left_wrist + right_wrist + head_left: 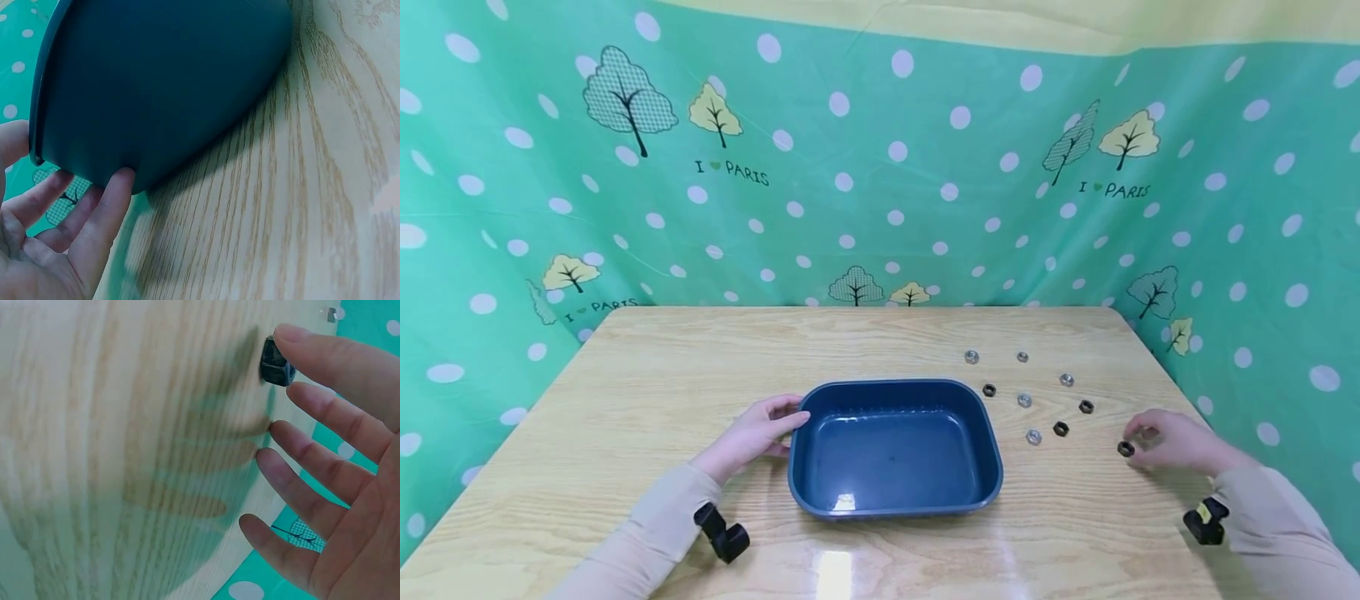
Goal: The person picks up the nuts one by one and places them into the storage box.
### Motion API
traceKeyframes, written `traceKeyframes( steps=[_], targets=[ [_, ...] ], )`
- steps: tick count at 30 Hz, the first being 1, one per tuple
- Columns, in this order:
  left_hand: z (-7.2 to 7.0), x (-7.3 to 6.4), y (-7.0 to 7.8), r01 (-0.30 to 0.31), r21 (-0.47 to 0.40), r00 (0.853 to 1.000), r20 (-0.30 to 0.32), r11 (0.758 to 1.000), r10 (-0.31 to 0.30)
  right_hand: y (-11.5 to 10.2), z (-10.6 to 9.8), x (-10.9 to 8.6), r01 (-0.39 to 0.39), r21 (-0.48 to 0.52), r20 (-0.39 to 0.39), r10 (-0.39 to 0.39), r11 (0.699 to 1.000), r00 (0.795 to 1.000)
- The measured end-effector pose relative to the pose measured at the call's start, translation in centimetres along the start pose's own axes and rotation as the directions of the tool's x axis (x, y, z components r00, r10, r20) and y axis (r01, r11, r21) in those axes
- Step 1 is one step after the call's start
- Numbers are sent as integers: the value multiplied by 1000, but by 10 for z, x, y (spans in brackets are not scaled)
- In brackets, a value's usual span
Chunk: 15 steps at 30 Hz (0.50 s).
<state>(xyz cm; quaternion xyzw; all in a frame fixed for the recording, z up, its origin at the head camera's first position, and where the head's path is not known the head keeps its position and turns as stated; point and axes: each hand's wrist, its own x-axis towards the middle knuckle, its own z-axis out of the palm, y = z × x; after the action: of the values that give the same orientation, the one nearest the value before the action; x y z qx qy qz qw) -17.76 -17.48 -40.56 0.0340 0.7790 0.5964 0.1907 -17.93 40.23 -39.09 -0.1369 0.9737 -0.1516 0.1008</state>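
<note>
A dark blue rectangular plastic basin [895, 511] sits on the wooden table. My left hand [767, 429] holds its left side, thumb over the rim and fingers against the outer wall; the left wrist view shows those fingertips on the basin's wall [162, 81]. Over at the right, my right hand [1172, 442] reaches down beside a black hex nut [1126, 448]. In the right wrist view the thumb tip overlaps the top of this nut [276, 364], the forefinger lies just below it, and the other fingers are spread loosely.
Between basin and right hand lie several loose hex nuts, some silver, such as one silver nut [1033, 437], and some black, such as one black nut [1061, 428]. A green dotted curtain [865, 200] hangs behind the table [700, 358] and along its sides.
</note>
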Motion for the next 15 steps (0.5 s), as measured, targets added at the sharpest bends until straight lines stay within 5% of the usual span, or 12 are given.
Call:
traceKeyframes(
  steps=[15],
  targets=[
    [1, -3, 1, 5, 18, 1000, -25, 1000, -4, -3, 4, -3, 22, -32, -21, -22, 999, 1000]
  ],
)
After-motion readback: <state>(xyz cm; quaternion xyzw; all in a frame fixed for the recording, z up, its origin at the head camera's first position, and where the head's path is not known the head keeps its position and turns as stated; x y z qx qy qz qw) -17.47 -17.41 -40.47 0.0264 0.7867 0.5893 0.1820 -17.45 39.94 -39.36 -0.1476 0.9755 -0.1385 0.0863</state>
